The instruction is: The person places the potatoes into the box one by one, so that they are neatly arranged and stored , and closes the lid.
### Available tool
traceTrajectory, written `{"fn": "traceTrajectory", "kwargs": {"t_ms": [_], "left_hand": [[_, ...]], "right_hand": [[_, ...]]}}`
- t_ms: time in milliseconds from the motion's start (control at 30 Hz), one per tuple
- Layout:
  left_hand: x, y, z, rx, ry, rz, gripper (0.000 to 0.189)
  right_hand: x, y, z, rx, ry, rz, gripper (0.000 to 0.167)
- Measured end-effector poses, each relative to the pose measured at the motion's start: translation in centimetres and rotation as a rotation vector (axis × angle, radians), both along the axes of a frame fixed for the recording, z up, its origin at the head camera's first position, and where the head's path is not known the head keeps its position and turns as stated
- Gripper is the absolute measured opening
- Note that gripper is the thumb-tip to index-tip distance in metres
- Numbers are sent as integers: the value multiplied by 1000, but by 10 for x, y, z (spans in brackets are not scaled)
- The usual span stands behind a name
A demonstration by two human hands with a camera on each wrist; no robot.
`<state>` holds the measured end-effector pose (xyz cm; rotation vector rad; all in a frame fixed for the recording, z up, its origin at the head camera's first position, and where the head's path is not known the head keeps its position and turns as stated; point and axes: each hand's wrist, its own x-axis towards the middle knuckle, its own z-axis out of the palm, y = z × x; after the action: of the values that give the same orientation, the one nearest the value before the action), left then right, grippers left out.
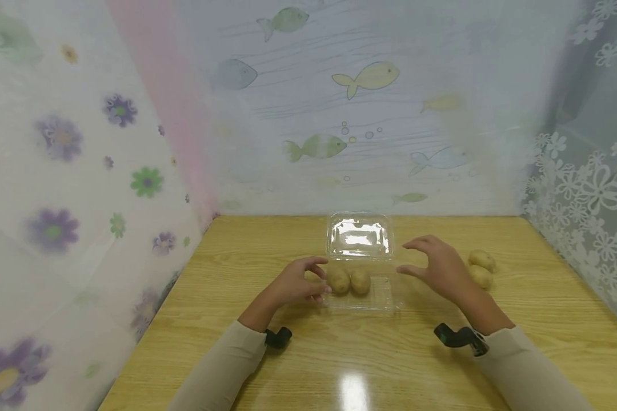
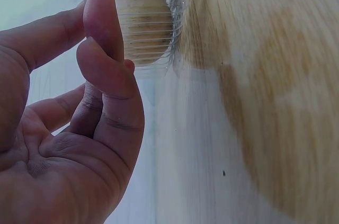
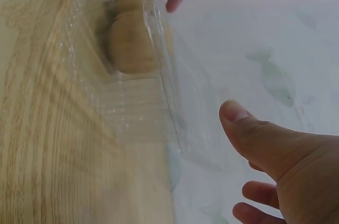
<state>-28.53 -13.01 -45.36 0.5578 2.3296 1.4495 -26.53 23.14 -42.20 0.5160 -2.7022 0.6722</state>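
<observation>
A clear plastic clamshell box (image 1: 381, 294) lies on the table with its lid (image 1: 360, 237) tipped back. Two potatoes (image 1: 360, 281) sit side by side in the left part of its base. My left hand (image 1: 300, 281) is at the box's left side, fingers loosely bent and the fingertips right at the rim. In the left wrist view, the potatoes (image 2: 145, 28) show through the ribbed wall beyond those fingers. My right hand (image 1: 439, 268) hovers to the right of the box, holding nothing, with thumb and fingers spread apart. Another two potatoes (image 1: 480, 278) lie behind it.
The wooden table (image 1: 226, 245) meets a fish-patterned sheet (image 1: 298, 188) at its back edge. Flowered sheets hang along the left (image 1: 97, 217) and right (image 1: 581, 188) sides. A dark camera mount (image 1: 279, 338) is on the left wrist and another mount (image 1: 452, 335) on the right.
</observation>
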Motion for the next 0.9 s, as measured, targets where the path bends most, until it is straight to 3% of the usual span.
{"fn": "traceTrajectory", "kwargs": {"t_ms": [900], "left_hand": [[1,0,2,3,-11,5,72]], "right_hand": [[-6,27,-5,5,-91,-55,60]]}}
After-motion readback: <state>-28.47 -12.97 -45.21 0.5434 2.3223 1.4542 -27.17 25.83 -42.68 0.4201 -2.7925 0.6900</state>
